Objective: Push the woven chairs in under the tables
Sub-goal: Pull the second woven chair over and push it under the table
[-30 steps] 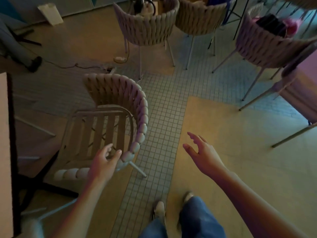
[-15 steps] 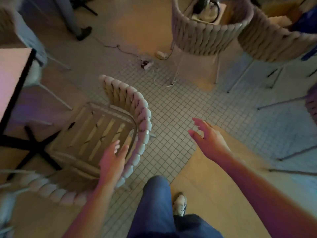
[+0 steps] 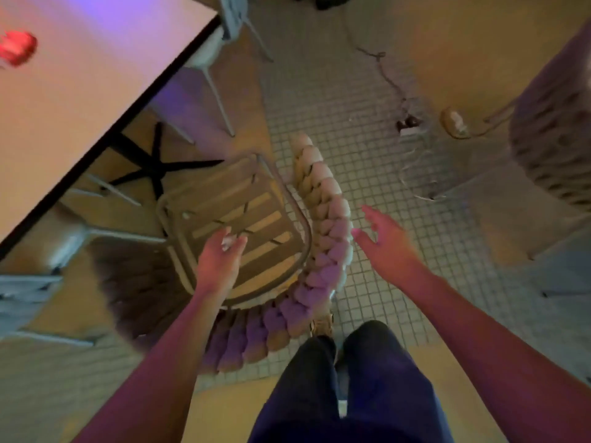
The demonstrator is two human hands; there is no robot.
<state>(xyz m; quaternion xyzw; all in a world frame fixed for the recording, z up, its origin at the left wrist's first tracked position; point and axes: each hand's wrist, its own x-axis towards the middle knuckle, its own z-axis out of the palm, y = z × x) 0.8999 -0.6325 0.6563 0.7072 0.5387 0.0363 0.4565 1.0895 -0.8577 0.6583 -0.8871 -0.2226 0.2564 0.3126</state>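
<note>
Below the camera, on the tiled floor (image 3: 367, 129), stands a woven chair (image 3: 323, 251) with a curved back made of thick braided rope. Its slatted seat (image 3: 236, 215) faces up and to the left, toward the surface (image 3: 80, 91), which is pale with a dark edge and fills the top left corner. The chair is near that surface but sits out in the open, not tucked under it. The black cross-shaped foot (image 3: 156, 167) of the surface shows on the floor just beyond the seat. The left hand (image 3: 220, 260) hangs over the seat, inside the curve of the back, with its grip wide and the fingers loose, holding nothing. The right hand (image 3: 383, 241) is on the other side, just outside the braided back, fingers spread, its grip wide too and holding nothing. I cannot tell if either hand touches the chair. The person's legs in dark blue trousers (image 3: 351, 385) stand right behind the chair back. A small red thing (image 3: 17, 47) lies on the surface, too blurry to name. Another woven chair (image 3: 556, 123) stands at the right edge, well apart. A thin cable (image 3: 387, 75) runs across the floor at the top.
</note>
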